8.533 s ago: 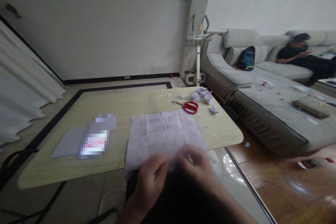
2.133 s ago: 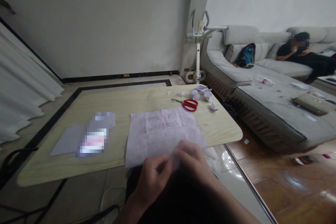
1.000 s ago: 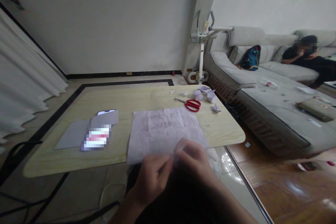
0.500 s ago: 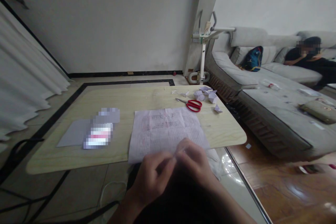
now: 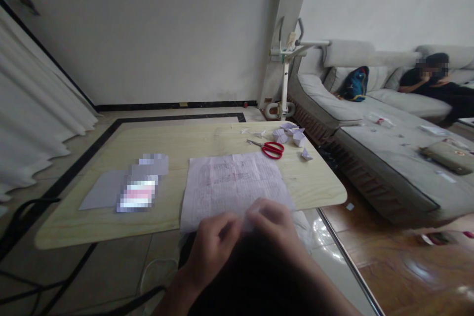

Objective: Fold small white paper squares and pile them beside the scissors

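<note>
My left hand and my right hand meet over the near edge of the table, fingers closed and pinching. Between their fingertips shows a small whitish piece of paper, blurred and mostly hidden. Under and beyond them lies a large creased sheet with print, its near edge overhanging the table. Red-handled scissors rest just past the sheet's far right corner. Several folded paper pieces are grouped behind the scissors, with one more folded piece nearer.
The light wooden table also bears a pale sheet and a pixelated bright object on its left. Small paper scraps lie near the far edge. A grey sofa stands at right, where a person sits.
My hands have drawn slightly apart, and more of the whitish paper shows between them. The view has shifted a little; the things on the table stay put.
</note>
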`<state>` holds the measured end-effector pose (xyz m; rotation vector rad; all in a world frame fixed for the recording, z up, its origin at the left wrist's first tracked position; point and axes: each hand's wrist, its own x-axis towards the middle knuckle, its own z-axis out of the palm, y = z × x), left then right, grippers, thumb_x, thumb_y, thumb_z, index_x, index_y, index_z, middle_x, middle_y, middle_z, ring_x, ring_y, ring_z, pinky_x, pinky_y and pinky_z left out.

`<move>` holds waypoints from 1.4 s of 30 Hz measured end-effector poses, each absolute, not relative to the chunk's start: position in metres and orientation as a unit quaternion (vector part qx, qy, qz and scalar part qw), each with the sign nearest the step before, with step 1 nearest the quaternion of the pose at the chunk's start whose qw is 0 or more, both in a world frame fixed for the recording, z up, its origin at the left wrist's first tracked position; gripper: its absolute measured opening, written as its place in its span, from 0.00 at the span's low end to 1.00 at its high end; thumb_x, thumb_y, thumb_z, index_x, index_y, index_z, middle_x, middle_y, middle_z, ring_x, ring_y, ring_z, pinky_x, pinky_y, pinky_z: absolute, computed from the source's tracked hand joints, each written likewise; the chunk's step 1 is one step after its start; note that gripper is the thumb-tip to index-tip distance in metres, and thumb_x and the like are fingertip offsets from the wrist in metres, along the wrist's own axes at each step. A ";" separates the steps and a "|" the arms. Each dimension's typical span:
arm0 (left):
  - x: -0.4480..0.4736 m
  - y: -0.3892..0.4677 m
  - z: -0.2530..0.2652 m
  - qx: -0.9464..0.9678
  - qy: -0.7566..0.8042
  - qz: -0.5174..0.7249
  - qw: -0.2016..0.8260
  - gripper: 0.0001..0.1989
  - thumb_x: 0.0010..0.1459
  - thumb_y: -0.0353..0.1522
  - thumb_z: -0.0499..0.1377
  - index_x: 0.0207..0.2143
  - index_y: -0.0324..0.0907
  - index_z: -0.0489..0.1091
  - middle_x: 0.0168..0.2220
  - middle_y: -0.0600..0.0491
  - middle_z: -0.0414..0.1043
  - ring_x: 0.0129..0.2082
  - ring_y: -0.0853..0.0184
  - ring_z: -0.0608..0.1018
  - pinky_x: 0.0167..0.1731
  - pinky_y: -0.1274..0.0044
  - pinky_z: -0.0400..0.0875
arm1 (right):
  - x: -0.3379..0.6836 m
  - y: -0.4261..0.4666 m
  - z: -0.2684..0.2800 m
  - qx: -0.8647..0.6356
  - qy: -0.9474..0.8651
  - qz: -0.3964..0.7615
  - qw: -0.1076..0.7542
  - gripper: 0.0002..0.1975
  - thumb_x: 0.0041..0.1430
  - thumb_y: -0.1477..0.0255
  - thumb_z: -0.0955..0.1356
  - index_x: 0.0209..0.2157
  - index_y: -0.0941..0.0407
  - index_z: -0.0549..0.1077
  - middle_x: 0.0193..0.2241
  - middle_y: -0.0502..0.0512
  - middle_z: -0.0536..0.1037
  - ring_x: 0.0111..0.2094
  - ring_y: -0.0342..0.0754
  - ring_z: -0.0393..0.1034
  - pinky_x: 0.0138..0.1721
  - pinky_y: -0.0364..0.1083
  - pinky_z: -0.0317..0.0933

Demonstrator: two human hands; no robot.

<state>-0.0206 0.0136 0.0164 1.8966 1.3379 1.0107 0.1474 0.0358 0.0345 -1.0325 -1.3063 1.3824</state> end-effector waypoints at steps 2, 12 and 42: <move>-0.018 0.014 0.016 0.680 0.510 0.390 0.353 0.15 0.65 0.35 0.54 0.25 0.41 0.70 0.21 0.56 0.74 0.23 0.70 0.76 0.23 0.81 0.66 | 0.146 0.036 0.031 -0.440 -0.495 0.568 0.489 0.11 0.53 0.66 0.72 0.22 0.57 0.72 0.21 0.47 0.71 0.24 0.42 0.63 0.26 0.41 0.58; -0.012 0.011 0.020 0.597 0.533 0.435 0.414 0.15 0.63 0.36 0.55 0.23 0.42 0.68 0.18 0.58 0.71 0.20 0.71 0.75 0.21 0.82 0.68 | 0.149 0.030 0.025 -0.413 -0.532 0.556 0.487 0.07 0.53 0.68 0.71 0.34 0.55 0.75 0.20 0.45 0.70 0.20 0.40 0.61 0.20 0.39 0.55; -0.015 0.013 0.018 0.692 0.489 0.443 0.293 0.09 0.64 0.31 0.54 0.31 0.41 0.72 0.25 0.55 0.75 0.26 0.68 0.78 0.28 0.80 0.72 | 0.151 0.034 0.032 -0.435 -0.620 0.482 0.440 0.07 0.55 0.69 0.70 0.26 0.57 0.75 0.24 0.50 0.76 0.29 0.46 0.69 0.33 0.44 0.62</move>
